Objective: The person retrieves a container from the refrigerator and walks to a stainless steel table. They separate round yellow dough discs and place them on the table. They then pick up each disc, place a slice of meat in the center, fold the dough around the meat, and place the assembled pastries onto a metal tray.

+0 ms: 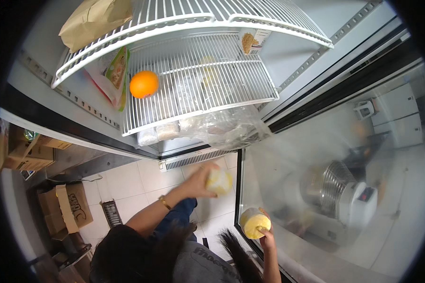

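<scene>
Left hand (pixel 196 181) reaches out, fingers wrapped around a blurred yellow tub (pixel 219 181); right hand (pixel 267 236) grips another yellow tub (pixel 254 222) beside the glass door (pixel 326 155), below the wire shelf (pixel 198 85).

White coated wire shelves (pixel 198 89), glossy glass door (pixel 335 155), matt paper bag (pixel 92 19), crinkled clear plastic bag (pixel 231 127), smooth floor tiles (pixel 132 184).

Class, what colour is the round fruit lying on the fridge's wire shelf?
Orange, seen in the head view, on the white wire shelf.

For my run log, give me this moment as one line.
left hand: holds yellow tub | right hand: holds yellow tub | fridge: open, orange on shelf
</scene>
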The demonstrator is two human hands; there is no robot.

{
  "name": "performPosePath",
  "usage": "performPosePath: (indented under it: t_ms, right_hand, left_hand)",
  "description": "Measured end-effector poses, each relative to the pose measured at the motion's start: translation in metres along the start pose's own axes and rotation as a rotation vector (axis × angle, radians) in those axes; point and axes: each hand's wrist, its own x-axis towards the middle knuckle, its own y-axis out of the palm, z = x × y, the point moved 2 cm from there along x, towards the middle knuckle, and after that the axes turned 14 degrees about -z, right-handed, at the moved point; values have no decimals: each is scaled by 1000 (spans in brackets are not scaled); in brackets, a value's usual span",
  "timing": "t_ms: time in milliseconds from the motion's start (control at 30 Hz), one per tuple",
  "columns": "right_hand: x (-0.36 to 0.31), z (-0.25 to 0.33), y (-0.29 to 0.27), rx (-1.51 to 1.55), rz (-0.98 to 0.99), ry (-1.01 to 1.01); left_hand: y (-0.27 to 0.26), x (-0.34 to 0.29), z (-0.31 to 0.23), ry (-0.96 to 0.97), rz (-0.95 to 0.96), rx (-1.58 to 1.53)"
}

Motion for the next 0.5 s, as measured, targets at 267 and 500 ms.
performPosePath:
  t_ms: [267,500]
  right_hand:
    - [7,5,-3,-51,-46,-10]
    - [7,-7,-2,-64,-50,37]
  left_hand:
    - [101,142,49,142,-132,257]
    - [-18,252,41,-133,-650,694]
